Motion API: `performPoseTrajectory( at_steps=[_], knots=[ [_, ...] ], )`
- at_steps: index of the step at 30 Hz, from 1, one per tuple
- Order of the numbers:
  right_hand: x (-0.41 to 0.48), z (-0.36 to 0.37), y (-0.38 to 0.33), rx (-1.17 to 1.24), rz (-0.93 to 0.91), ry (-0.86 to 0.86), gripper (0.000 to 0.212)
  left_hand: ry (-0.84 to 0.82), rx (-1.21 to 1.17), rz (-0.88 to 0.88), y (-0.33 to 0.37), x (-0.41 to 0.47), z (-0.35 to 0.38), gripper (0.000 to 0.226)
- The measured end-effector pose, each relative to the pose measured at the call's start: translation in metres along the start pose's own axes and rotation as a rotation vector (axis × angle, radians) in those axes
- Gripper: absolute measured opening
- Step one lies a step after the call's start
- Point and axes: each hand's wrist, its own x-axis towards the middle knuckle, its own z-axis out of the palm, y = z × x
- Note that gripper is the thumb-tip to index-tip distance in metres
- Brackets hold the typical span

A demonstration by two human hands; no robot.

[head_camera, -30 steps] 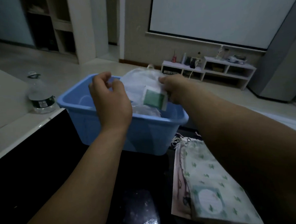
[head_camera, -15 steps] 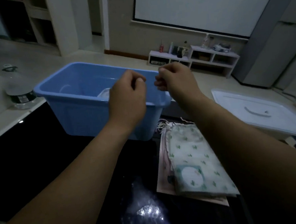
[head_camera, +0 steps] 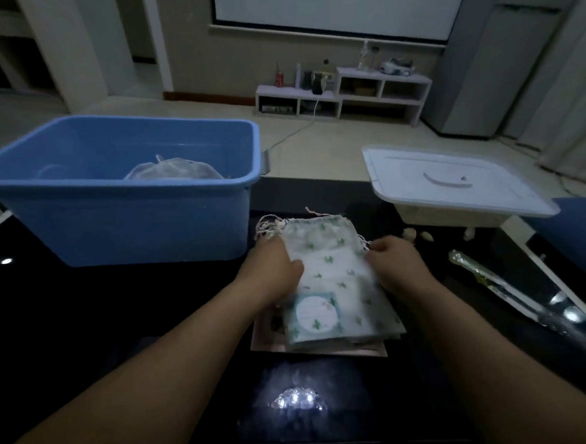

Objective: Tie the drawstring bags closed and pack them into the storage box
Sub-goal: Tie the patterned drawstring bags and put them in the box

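Ahead of the fingers of the left hand [head_camera: 274, 271], the near wall of the blue box [head_camera: 130, 225] blocks forward travel. The box is open from above, but a tied bag [head_camera: 175, 169] occupies its right side. Bare black tabletop [head_camera: 85, 320] extends left of these fingers. Right of the fingers of the right hand [head_camera: 393, 263] lies a wrapped stick [head_camera: 494, 281], and a white-lidded tub [head_camera: 453, 181] stands beyond them. The stack of bags [head_camera: 336, 277] fills the gap between.

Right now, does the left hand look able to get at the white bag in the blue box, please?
Probably yes: the blue box stands open just beyond the left hand, lid set aside, nothing over the white bag inside; it must first release the cactus-print bag.
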Motion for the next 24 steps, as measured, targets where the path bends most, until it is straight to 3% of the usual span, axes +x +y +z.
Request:
performPoseTrajectory(
  at_steps=[5, 9, 13, 18, 22, 24],
  knots=[
    [0.006, 0.006, 0.014, -0.061, 0.009, -0.041, 0.023, -0.042, 0.018, -0.081, -0.003, 0.011, 0.016, 0.042],
    [0.003, 0.006, 0.01, -0.022, -0.011, 0.019, 0.026, 0.098, -0.014, -0.092, -0.006, 0.01, 0.017, 0.018],
    [-0.002, 0.007, 0.005, 0.048, 0.017, -0.016, 0.032, 0.19, -0.01, -0.012, -0.011, 0.006, 0.02, 0.014],
    [-0.007, 0.005, 0.001, 0.167, 0.11, -0.114, 0.024, 0.14, -0.156, -0.06, -0.012, 0.006, 0.016, 0.004],
    [-0.014, -0.001, -0.002, 0.44, 0.221, -0.198, 0.011, 0.165, -0.385, -0.098, -0.005, -0.001, 0.0, 0.015],
    [-0.017, -0.006, 0.004, 0.4, 0.252, -0.276, 0.01, 0.131, -0.459, -0.12, -0.004, -0.01, -0.007, 0.019]
  ],
)
